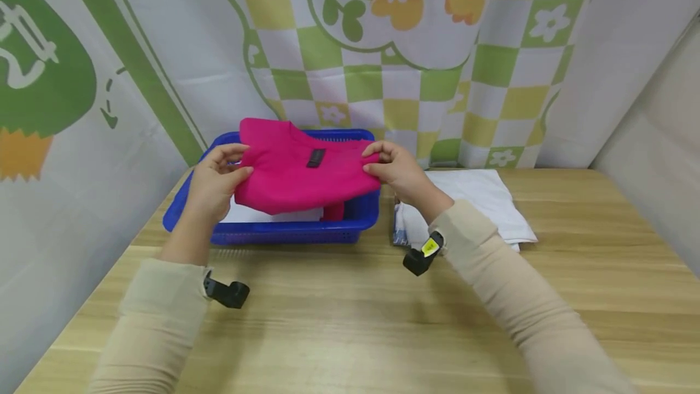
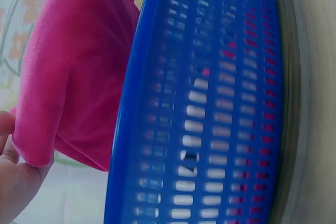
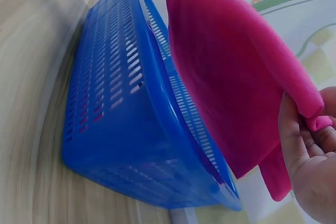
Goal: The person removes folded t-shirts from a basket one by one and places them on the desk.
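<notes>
Both hands hold a bright pink garment (image 1: 295, 178) with a small dark label, spread out above a blue plastic basket (image 1: 284, 235). My left hand (image 1: 213, 178) pinches its left edge between thumb and fingers. At the right edge, my right hand (image 1: 399, 172) pinches the cloth the same way. In the right wrist view the pink garment (image 3: 236, 72) hangs folded over, its lower edge close to the basket rim (image 3: 163, 93). White cloth (image 1: 246, 213) and more pink fabric lie inside the basket, partly hidden under the garment.
Folded white cloth (image 1: 476, 199) with a blue patterned part lies on the wooden table (image 1: 339, 321), right of the basket. A patterned curtain (image 1: 383, 78) hangs behind the table. Each wrist carries a small black camera.
</notes>
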